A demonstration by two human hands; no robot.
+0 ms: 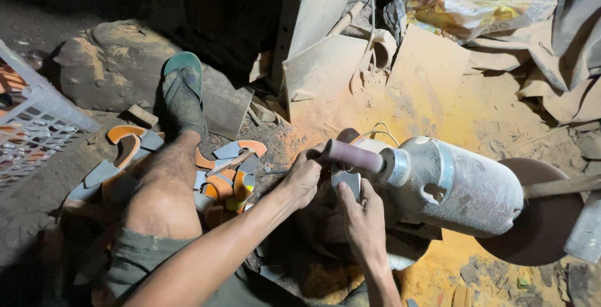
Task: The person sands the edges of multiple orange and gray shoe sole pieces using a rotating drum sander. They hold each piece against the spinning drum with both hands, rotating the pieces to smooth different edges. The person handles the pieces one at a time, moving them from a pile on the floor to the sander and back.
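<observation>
A small grey curved piece is held by both my hands right under the sanding drum of a dusty grey motor. My left hand grips the piece's left side, fingers curled close to the drum's tip. My right hand pinches it from below, thumb up against its face. Whether the piece touches the drum I cannot tell.
Several orange and grey curved pieces lie heaped on the dirt floor beside my bare leg and sandalled foot. A white plastic crate stands at the left. A round disc sits on the motor's right end. Orange dust coats a board behind.
</observation>
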